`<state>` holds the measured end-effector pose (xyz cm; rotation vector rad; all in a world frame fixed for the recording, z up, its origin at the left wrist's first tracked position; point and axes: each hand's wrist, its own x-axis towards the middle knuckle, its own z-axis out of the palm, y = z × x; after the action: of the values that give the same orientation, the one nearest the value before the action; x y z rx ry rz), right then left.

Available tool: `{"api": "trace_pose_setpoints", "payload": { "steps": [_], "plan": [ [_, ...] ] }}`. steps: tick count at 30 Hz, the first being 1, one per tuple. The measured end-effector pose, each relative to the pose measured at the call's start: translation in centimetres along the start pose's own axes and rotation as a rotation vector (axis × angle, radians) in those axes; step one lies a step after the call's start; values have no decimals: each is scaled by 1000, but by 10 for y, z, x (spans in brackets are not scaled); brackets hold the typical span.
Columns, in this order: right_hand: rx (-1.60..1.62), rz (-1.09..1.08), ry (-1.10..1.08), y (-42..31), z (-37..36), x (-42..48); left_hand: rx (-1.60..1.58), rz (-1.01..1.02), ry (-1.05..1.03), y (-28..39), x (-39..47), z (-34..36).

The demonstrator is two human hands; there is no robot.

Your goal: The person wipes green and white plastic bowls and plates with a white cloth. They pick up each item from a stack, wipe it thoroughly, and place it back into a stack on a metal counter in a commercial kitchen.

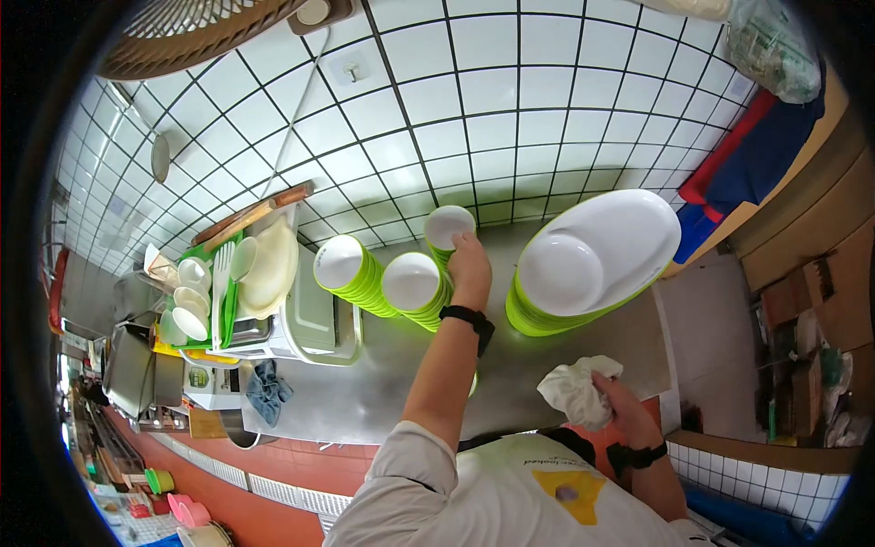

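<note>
My left hand (470,268) reaches across the steel counter and grips the rim of the top bowl (448,222) on the rear stack of green bowls with white insides. Two more stacks stand beside it, one topped by a bowl (411,280) just left of my wrist and one by a bowl (338,262) farther left. My right hand (618,407) holds a crumpled white cloth (580,391) over the counter's front edge. Beyond that cloth stands a tall stack of large oval green-and-white dishes (560,273). Part of a green rim shows behind my left forearm.
A white plastic bin (348,345) and a green tray (232,294) with cups and utensils stand at the left. A blue cloth (268,392) lies on the steel counter (342,403). The tiled wall (492,89) rises behind; cardboard boxes (806,239) are at the right.
</note>
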<state>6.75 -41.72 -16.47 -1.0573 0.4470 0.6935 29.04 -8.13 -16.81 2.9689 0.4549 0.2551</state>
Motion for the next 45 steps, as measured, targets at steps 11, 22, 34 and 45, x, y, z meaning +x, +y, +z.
{"api": "trace_pose_setpoints", "payload": {
  "steps": [11,22,34,45],
  "plan": [
    [19,16,6,-13,-5,0,-94,90,-18,-13,4,2],
    [-60,-39,-51,-19,23,2,-112,269,-106,-20,-45,-20],
    [-6,11,-52,-2,14,8,-159,393,-154,-34,-108,-31],
    [-132,-29,-138,-11,42,-1,-192,463,-175,-48,-125,-74]
  ]
}}
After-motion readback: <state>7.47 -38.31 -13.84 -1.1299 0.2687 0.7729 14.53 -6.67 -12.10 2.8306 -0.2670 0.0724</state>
